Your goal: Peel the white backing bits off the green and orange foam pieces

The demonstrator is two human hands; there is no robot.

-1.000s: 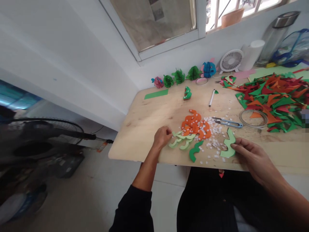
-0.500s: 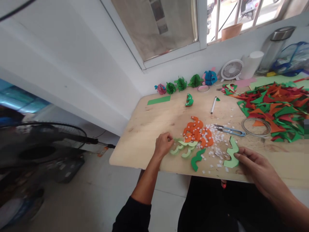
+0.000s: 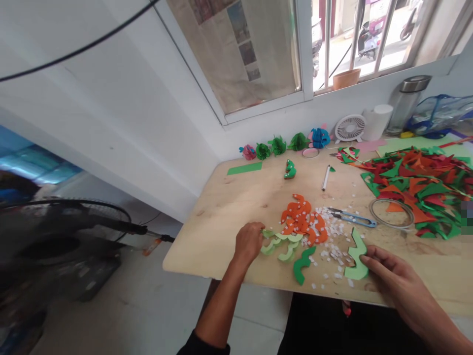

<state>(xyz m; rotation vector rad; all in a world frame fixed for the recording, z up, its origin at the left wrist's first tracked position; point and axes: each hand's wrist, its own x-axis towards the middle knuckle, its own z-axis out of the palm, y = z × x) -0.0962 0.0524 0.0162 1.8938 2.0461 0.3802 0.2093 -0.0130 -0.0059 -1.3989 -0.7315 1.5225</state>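
Note:
My right hand (image 3: pixel 391 268) pinches a light green wavy paper cutout (image 3: pixel 356 259) near the table's front edge. My left hand (image 3: pixel 251 240) is closed, its fingertips on the end of a light green wavy paper strip (image 3: pixel 268 233). More light green wavy strips (image 3: pixel 290 252) lie just right of that hand. A darker green wavy cutout (image 3: pixel 303 265) rests between the hands. Behind them is a heap of orange wavy cutouts (image 3: pixel 297 217) dotted with small white squares. Many loose white squares (image 3: pixel 334 251) are scattered between the heap and my right hand.
Blue-handled snips (image 3: pixel 356 218), a wire ring (image 3: pixel 391 213) and a large pile of paper scraps (image 3: pixel 424 182) lie to the right. Further back are a white pen (image 3: pixel 326 177), a green folded piece (image 3: pixel 290 169), paper ornaments (image 3: pixel 278 145) and a small fan (image 3: pixel 350 128).
The camera view has tilted up, so the table sits lower in the picture. My left hand has turned slightly at the light green strips; my right hand still holds its cutout.

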